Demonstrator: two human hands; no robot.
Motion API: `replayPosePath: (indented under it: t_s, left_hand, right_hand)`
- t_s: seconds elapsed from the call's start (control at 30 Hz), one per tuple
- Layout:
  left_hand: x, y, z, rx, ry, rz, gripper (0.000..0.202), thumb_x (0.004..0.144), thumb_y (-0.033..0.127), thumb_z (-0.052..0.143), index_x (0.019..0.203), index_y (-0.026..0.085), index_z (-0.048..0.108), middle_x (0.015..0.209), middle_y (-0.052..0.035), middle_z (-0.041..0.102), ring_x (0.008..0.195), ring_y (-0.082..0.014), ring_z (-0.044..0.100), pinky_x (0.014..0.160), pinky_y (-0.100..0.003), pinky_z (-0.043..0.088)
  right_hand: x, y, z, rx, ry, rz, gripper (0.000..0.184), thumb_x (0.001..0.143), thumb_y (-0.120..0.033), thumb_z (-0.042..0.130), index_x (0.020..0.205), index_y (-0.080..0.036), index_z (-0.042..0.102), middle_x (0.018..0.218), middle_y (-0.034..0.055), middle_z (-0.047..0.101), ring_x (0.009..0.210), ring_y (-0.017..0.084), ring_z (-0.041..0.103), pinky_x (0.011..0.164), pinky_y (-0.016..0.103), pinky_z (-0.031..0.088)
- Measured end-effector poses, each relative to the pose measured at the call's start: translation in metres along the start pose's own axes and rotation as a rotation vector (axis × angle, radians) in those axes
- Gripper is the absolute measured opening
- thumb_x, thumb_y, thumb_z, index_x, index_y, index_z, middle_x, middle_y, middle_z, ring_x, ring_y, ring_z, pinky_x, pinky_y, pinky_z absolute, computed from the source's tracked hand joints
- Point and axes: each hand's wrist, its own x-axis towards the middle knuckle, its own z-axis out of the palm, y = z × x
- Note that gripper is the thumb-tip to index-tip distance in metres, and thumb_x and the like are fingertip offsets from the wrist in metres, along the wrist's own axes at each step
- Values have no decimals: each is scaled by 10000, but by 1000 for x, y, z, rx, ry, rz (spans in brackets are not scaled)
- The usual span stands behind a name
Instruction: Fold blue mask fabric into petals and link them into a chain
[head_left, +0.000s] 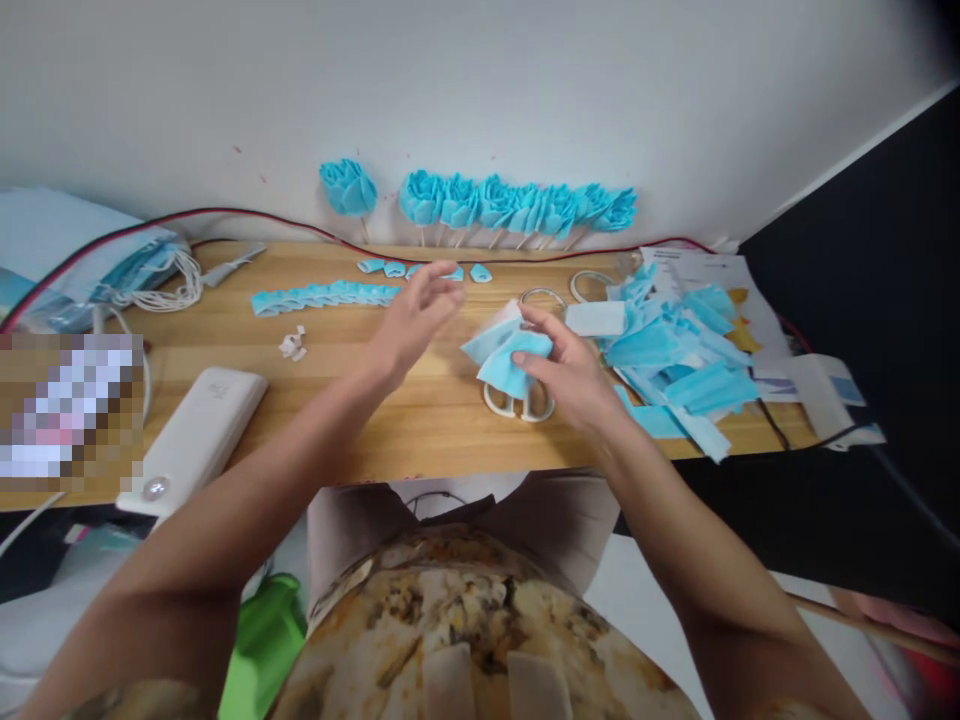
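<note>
My right hand point(570, 370) pinches a folded piece of light blue mask fabric point(510, 365) between thumb and fingers, above the table. Partly under the fabric lie white scissor handles point(544, 408); the blades are hidden. To the left of the fabric, my left hand point(420, 320) is raised with its fingers loosely bent and apart, and I see nothing in it. Behind that hand runs a row of small rolled blue pieces point(480, 272). A strip of overlapping folded blue pieces point(322, 295) extends left from it.
Blue fabric flowers on sticks point(495, 203) lean against the wall. At the right is a heap of cut blue fabric point(682, 350), with tape rings point(592, 287) near it. A white power bank point(202, 430), white cord point(176, 285) and a red-black cable point(262, 212) are on the left.
</note>
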Motion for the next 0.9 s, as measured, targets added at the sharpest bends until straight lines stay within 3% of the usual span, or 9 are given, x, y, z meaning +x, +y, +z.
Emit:
replayPosePath:
  t_s: [0.07,0.13,0.23,0.33,0.47,0.57,0.67,0.73,0.9]
  left_hand:
    - [-22,1,0,136,-62,66,505,821,354,738,1306,235,656,1298,-98,748,1181,-258,698,1020,-407,555]
    - [-41,1,1,244,-156,61,246,840,315,703,1073,248,742,1118,-50,806,1027,-238,741,956,-382,578]
    - [-61,-3,-6,394,37,103,202,906,243,561,943,278,756,1002,-17,820,938,-234,759,861,-373,601]
    - [-79,-14,-25,723,226,280,263,946,243,547,1084,304,762,1095,-51,817,1082,-298,749,1016,-486,566]
    - [-103,-17,-55,988,-180,431,496,950,302,569,1445,315,598,1437,-132,695,1328,-389,651,1104,-608,508]
    - [-98,13,-55,1059,-197,456,646,978,345,620,1591,288,424,1619,-162,525,1472,-401,528,1176,-608,461]
    - [-58,55,-14,1056,-214,504,679,984,397,670,1602,304,404,1676,-134,454,1541,-394,440,1248,-612,371]
    - [-19,68,33,1064,-378,499,766,960,391,727,1629,280,371,1712,-153,393,1559,-389,414,1251,-573,366]
    - [71,41,143,1084,-649,426,1052,869,347,840,1706,205,219,1736,-259,288,1483,-389,508,1151,-463,464]
  right_hand:
    - [-9,-2,12,-34,-5,-7,692,795,-396,732,1469,-329,587,1247,56,740,1062,318,729,874,494,643]
    - [-22,-9,17,-83,-72,-32,680,859,-444,693,1517,-367,541,1237,56,750,1025,317,744,857,512,649]
    - [-46,-16,3,-301,-43,-177,678,961,-487,606,1610,-443,414,1422,47,700,1260,340,696,1046,576,597]
    - [-77,-1,-36,-798,237,-308,814,956,-479,647,1682,-418,286,1668,70,490,1598,398,372,1279,680,344]
    - [-126,54,-94,-1101,490,-115,1054,937,-550,671,1737,-282,39,1780,186,245,1652,461,200,1250,761,299]
    - [-150,92,-118,-1088,627,5,1235,846,-681,736,1722,-125,66,1758,307,198,1632,528,185,1227,784,279]
    - [-149,109,-130,-990,623,91,1325,800,-715,765,1708,-62,54,1760,339,125,1646,502,147,1270,729,231]
    - [-138,112,-136,-938,632,114,1357,781,-740,761,1700,-36,53,1763,347,80,1660,484,82,1293,701,186]
    - [-104,110,-156,-896,673,126,1375,753,-715,772,1688,5,66,1762,362,10,1668,470,3,1310,658,158]
